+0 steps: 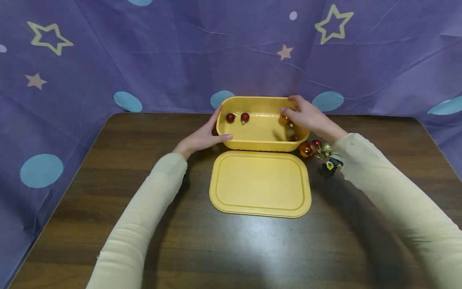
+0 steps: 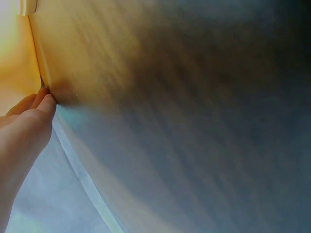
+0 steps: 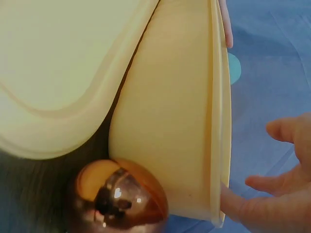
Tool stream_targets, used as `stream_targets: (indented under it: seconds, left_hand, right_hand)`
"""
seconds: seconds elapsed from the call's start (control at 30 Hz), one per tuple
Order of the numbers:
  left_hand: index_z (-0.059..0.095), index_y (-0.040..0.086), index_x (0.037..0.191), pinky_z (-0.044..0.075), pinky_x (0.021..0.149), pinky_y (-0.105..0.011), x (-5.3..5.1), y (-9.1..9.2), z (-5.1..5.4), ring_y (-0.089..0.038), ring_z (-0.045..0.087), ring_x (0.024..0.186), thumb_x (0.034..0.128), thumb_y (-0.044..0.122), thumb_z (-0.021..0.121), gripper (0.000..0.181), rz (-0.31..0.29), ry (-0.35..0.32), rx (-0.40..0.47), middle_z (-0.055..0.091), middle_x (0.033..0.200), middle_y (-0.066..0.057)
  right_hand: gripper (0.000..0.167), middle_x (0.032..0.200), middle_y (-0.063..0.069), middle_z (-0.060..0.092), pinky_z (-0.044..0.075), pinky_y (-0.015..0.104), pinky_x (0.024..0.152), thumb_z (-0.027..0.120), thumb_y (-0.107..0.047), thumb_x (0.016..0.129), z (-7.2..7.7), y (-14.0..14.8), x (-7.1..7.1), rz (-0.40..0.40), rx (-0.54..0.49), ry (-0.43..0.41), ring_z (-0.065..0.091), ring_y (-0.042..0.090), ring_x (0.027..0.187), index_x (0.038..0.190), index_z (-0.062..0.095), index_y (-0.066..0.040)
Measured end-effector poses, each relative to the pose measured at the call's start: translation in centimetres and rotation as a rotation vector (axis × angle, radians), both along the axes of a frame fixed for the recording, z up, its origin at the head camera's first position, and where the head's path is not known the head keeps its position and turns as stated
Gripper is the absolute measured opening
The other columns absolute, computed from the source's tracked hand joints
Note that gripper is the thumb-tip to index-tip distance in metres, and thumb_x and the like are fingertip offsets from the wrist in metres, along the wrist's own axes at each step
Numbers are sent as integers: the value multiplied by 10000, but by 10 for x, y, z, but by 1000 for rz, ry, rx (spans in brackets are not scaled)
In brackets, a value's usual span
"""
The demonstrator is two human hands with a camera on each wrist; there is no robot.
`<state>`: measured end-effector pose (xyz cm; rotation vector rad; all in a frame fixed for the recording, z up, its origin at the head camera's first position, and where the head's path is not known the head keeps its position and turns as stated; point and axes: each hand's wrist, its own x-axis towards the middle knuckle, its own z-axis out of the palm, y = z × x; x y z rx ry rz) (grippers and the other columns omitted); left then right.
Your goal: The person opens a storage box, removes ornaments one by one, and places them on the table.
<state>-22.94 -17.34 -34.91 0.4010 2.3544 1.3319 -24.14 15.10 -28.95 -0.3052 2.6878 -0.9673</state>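
Note:
The left hand [image 1: 200, 138] rests against the left end of a yellow container [image 1: 260, 146], fingers fairly straight along its outside and thumb at the front rim. Over the container's right end, the right hand [image 1: 306, 114] has its fingers spread. Its fingertips are above an orange shiny ball [image 1: 284, 119], and the right wrist view shows nothing between the fingers. A gold-brown ball [image 1: 290, 133] lies nearer the front right corner inside. Two dark red balls, one on the left [image 1: 230, 117] and one beside it [image 1: 245, 117], are also inside.
A yellow lid [image 1: 260, 182] lies flat on the wooden table [image 1: 195, 241], just in front of the container. Right of them sit an orange ball [image 1: 307, 149], a small red one [image 1: 317, 143], a pale gold one [image 1: 326, 149] and a dark object [image 1: 326, 169]. Patterned purple cloth [image 1: 173, 60] hangs behind.

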Motion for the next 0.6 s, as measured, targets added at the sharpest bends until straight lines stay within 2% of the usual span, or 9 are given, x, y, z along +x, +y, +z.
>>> stream_targets:
  seconds: [0.17, 0.3, 0.4, 0.47, 0.6]
  left_hand:
    - [-127, 422, 1512, 100, 1140, -436, 1, 0, -1, -209, 27, 1446, 903, 361, 684, 1016, 5, 14, 1, -80, 1601, 29]
    - [-125, 406, 1519, 103, 1140, -434, 3, 1, 0, -209, 30, 1446, 906, 352, 684, 1016, 4, 21, -2, -77, 1602, 28]
    - [-125, 397, 1522, 101, 1141, -431, 4, 2, 2, -204, 25, 1446, 908, 342, 684, 1017, 3, 20, 5, -80, 1602, 32]
    - [-123, 397, 1523, 98, 1141, -429, 4, 2, 2, -198, 21, 1445, 906, 341, 685, 1018, 4, 17, 9, -82, 1601, 38]
    - [-125, 406, 1518, 99, 1140, -437, 3, 1, 2, -202, 27, 1445, 907, 346, 682, 1015, 1, 21, 2, -78, 1601, 36]
  right_hand:
    - [707, 1470, 306, 313, 252, 484, 1083, 450, -370, 1010, -6, -4, -5, -5, -117, -98, 325, 407, 1337, 1530, 150, 5]
    - [689, 1493, 311, 258, 309, 459, 1063, 438, -287, 1032, -15, -9, -7, 6, -244, -204, 408, 418, 1280, 1529, 82, 33]
    - [663, 1475, 308, 264, 420, 429, 984, 435, -253, 1037, -20, -14, -8, 7, -304, -240, 502, 403, 1178, 1523, 93, 41]
    - [647, 1451, 288, 280, 488, 374, 902, 444, -237, 1035, -23, -17, -9, -3, -347, -262, 562, 342, 1085, 1518, 119, 45]
    - [564, 1376, 254, 348, 529, 288, 798, 457, -194, 1029, -30, -22, -12, -34, -459, -304, 587, 219, 933, 1479, 226, 56]
